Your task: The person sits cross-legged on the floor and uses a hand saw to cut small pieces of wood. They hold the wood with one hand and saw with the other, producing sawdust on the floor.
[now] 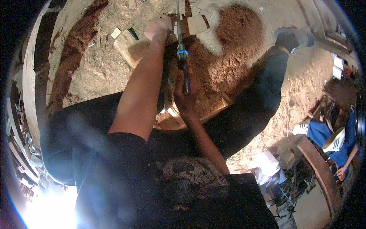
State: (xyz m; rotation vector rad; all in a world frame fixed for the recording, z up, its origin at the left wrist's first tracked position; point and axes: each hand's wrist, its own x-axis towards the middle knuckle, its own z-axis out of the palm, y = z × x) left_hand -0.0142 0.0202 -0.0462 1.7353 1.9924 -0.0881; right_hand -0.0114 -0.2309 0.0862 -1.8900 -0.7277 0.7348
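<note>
My right hand [185, 91] is wrapped round the black handle of a saw [181, 47], which I see nearly edge-on. A blue band circles the saw where handle meets blade, and the long narrow blade runs away to the top edge. To the left of the blade, my left hand [158, 28] is closed and pressed down at a dark piece of wood [184, 28]; its fingertips are partly hidden. A paler wooden block [131, 47] lies below and left of that hand. Another flat pale offcut [197, 24] is just right of the blade.
Reddish-brown sawdust [240, 30] is heaped on the dirt floor right of the blade. Timber planks [30, 80] stand along the left side. At the right, another person's blue-trousered leg [320, 131] and shoes show. Scraps and a curved wooden board [318, 171] lie lower right.
</note>
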